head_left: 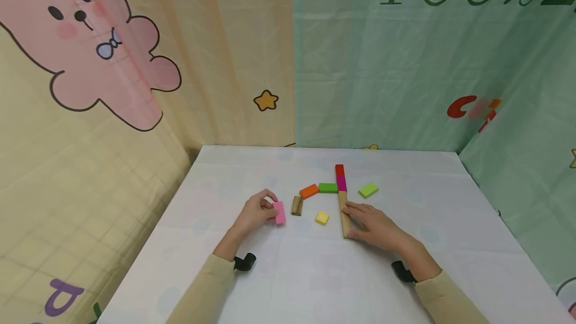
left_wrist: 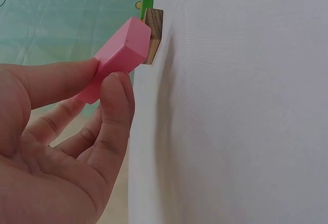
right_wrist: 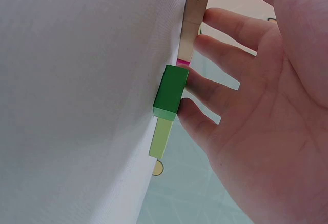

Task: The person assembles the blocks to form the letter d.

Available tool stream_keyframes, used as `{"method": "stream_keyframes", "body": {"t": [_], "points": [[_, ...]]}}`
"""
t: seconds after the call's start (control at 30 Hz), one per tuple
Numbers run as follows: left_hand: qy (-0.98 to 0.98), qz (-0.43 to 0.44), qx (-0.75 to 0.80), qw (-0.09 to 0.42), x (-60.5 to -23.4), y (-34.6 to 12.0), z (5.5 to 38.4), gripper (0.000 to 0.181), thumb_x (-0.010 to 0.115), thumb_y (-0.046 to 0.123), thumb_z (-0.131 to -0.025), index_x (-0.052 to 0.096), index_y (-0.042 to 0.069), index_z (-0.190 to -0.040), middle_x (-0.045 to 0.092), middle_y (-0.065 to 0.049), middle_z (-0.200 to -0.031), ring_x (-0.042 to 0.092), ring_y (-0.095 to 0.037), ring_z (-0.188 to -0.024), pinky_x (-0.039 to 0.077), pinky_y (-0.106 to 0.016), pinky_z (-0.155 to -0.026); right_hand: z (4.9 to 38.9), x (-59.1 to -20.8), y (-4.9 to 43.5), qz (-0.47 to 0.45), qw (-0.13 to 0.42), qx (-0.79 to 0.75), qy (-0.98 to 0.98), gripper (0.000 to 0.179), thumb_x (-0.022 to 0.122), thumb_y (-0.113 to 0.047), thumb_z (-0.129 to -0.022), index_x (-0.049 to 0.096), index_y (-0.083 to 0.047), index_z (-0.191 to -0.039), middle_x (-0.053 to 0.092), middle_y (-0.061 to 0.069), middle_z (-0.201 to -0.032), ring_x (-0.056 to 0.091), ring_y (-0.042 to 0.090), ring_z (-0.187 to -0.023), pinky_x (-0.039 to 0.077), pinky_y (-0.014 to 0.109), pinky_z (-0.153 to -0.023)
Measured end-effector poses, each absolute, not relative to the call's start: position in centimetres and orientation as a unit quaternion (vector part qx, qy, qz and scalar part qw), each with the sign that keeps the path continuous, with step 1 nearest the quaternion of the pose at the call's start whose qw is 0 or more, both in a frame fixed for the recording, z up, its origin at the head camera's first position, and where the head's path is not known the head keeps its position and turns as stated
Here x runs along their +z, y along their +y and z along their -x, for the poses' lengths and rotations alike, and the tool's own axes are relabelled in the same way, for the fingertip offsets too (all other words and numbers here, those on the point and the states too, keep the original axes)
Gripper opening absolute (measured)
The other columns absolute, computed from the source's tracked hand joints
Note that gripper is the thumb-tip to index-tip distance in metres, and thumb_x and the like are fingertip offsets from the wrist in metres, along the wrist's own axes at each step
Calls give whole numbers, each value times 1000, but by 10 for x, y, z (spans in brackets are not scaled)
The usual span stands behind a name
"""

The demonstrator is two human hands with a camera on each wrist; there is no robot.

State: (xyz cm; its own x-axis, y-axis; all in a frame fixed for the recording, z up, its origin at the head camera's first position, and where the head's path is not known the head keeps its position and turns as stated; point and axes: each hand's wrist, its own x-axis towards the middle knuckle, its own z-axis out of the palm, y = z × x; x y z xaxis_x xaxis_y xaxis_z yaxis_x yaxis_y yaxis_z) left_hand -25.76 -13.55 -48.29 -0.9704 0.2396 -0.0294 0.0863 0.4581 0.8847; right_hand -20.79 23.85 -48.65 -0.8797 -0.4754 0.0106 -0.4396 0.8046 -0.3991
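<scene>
My left hand (head_left: 254, 213) pinches a pink block (left_wrist: 119, 55) between thumb and fingertips, tilted over the table in the left wrist view. Just right of it, a brown wood-grained block (head_left: 297, 205) begins a bent row with an orange block (head_left: 309, 191) and a green block (head_left: 328, 188). That row meets a straight line of a red block (head_left: 339, 170), a magenta block (head_left: 341, 183) and plain wooden blocks (head_left: 344, 206). Fingers extended, my right hand (head_left: 378, 226) touches the right side of the wooden blocks. A dark green block (right_wrist: 171, 92) shows by its fingers in the right wrist view.
Inside the angle of the rows lies a yellow block (head_left: 322, 218). A light green block (head_left: 368, 190) rests right of the line, beyond my right hand. The white-covered table (head_left: 288, 284) ends at printed cloth walls behind and at the sides.
</scene>
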Motion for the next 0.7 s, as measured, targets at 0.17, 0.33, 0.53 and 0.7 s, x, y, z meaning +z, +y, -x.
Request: {"method": "stream_keyframes", "body": {"t": [0.17,0.33,0.53,0.7], "points": [[850,-99,512,81,-483,-133,254,23,76,10,-89,64,16,-107,65,-7,-83,62,-20,-69,50,-33,-63,208,-486,238,245,40,-196,949,71,71,-45,-92,49,-10,-150,38,12,-158,35,40,-142,32,63,-109],[846,-102,517,81,-485,-130,251,22,77,9,-88,64,15,-106,66,-6,-81,62,-19,-69,49,-32,-62,207,-486,238,245,39,-198,948,70,71,-44,-92,49,-10,-149,38,13,-157,35,40,-142,32,63,-108],[843,-107,520,90,-488,-124,247,22,76,9,-89,63,13,-105,66,-6,-79,62,-18,-68,49,-32,-62,206,-486,238,243,41,-200,948,71,71,-45,-92,49,-10,-150,38,13,-158,34,40,-142,31,64,-109],[837,-110,528,97,-488,-119,244,21,75,7,-89,63,13,-105,66,-6,-80,63,-19,-68,51,-32,-63,207,-487,238,245,38,-197,948,71,70,-46,-92,49,-10,-149,38,13,-158,35,41,-142,32,64,-108]]}}
